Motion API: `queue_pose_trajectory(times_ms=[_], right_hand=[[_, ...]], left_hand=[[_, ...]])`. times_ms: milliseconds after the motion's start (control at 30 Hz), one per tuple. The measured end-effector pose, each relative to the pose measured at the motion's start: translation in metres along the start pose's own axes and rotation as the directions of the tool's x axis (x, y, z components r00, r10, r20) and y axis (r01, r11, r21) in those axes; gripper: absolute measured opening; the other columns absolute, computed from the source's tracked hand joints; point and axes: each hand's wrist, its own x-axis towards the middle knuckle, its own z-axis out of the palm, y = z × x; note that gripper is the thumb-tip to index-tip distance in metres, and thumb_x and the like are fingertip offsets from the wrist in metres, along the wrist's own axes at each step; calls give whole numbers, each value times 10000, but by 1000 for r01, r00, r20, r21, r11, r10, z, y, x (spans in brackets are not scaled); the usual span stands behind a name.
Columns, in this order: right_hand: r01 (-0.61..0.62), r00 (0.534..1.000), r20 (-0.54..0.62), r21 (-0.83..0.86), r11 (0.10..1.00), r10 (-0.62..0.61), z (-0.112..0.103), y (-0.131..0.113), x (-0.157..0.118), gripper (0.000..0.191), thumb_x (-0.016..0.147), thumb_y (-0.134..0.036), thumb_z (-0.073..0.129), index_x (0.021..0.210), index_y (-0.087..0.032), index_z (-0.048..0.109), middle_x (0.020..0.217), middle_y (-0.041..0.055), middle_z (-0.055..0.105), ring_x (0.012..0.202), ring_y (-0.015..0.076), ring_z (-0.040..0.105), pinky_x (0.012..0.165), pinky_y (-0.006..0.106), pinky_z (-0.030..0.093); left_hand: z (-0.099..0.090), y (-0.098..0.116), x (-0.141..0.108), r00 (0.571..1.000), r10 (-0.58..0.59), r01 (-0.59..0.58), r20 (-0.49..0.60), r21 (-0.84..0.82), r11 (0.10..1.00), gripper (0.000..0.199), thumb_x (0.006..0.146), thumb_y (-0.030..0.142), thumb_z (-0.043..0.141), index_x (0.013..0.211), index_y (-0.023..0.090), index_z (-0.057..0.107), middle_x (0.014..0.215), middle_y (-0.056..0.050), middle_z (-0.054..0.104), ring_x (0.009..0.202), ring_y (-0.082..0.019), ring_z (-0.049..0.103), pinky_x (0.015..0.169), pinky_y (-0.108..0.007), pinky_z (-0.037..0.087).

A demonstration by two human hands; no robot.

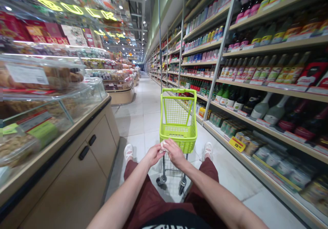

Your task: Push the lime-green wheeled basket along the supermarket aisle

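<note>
My left hand [153, 155] and my right hand [175, 153] meet in front of me, both closed with fingertips together. Pinched between them is a small crumpled white piece [164, 146] that looks like tissue or paper; the fingers partly cover it. Just beyond the hands stands a lime-green shopping cart [189, 143] with a plastic mesh basket on grey legs and black wheels. Whether my hands touch its near rim I cannot tell. My feet in white shoes stand apart on either side of the cart.
On the right run long shelves [225, 53] of bottles and cans, with a yellow price tag [237, 144] low down. At left is a glass-topped bulk food counter [84, 150] with packaged baked goods. A tiled aisle [148, 109] stretches ahead.
</note>
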Motion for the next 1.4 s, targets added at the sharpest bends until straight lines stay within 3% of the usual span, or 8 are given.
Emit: queue_pose_trajectory(times_ms=[200, 333, 567, 667, 833, 967, 1133, 1400], right_hand=[[-70, 997, 44, 13, 997, 69, 8, -7, 15, 434, 712, -62, 432, 1125, -169, 514, 1189, 89, 511, 1148, 186, 413, 966, 374, 362], [-200, 974, 124, 74, 977, 190, 17, -21, -3, 539, 663, -124, 519, 1195, -156, 441, 1152, 106, 529, 1057, 196, 490, 890, 347, 428], [-17, 967, 253, -13, 1000, 20, 20, -36, -13, 485, 671, -115, 538, 1152, -115, 475, 1274, 145, 418, 1193, 214, 359, 979, 369, 339], [59, 980, 197, -85, 995, -41, 20, -24, -2, 361, 750, -89, 467, 1104, -137, 519, 1224, 116, 485, 1195, 190, 366, 973, 353, 352], [206, 979, 54, -297, 932, -199, 19, 16, 29, 255, 852, -134, 396, 1044, -179, 557, 1221, 82, 500, 1258, 219, 253, 985, 477, 295], [345, 936, 193, -339, 875, -294, 42, 36, 14, 209, 862, -156, 410, 976, -166, 585, 1184, 77, 532, 1235, 211, 305, 971, 469, 323], [290, 940, 284, -384, 877, -187, 65, 36, -31, 151, 824, -144, 484, 901, -153, 613, 1117, 76, 577, 1165, 220, 412, 935, 426, 385], [235, 972, 83, -327, 915, -219, 4, 27, 4, 286, 854, -107, 403, 1094, -193, 533, 1262, 68, 462, 1278, 207, 198, 1003, 484, 266]], left_hand=[[0, 7, -2, 996, -17, 21, 84, -58, 998, 122, 787, 259, 501, 797, 145, 542, 639, 5, 588, 520, -95, 563, 525, -230, 469], [-10, -9, 1, 983, -93, 95, -156, 5, 996, 189, 796, 289, 485, 690, 135, 511, 522, 8, 554, 434, -99, 528, 444, -210, 422], [-17, -12, -3, 967, -223, 222, -122, -21, 975, 340, 823, 422, 370, 721, 136, 522, 553, -23, 583, 520, -152, 581, 519, -267, 461], [-21, -4, -1, 981, -129, 164, -142, 269, 949, 428, 846, 470, 242, 834, 144, 519, 640, -38, 608, 591, -157, 606, 558, -279, 471], [-34, -3, 10, 942, 271, 75, -196, 913, 402, 352, 782, 345, 434, 1064, 135, 455, 1041, -131, 584, 972, -208, 559, 809, -320, 422], [-36, -13, 9, 937, 332, 36, -107, 976, 212, 481, 665, 171, 535, 1133, 118, 438, 1277, -149, 413, 1211, -235, 339, 996, -327, 235], [-39, -25, 0, 953, 297, 63, 63, 915, -399, 546, 697, 219, 466, 1225, 126, 365, 1364, -140, 300, 1241, -240, 287, 1004, -411, 218], [-29, -23, -1, 852, 449, 71, 268, 791, -607, 673, 684, 161, 397, 1322, 75, 202, 1420, -132, 143, 1306, -235, 99, 1037, -471, 105]])
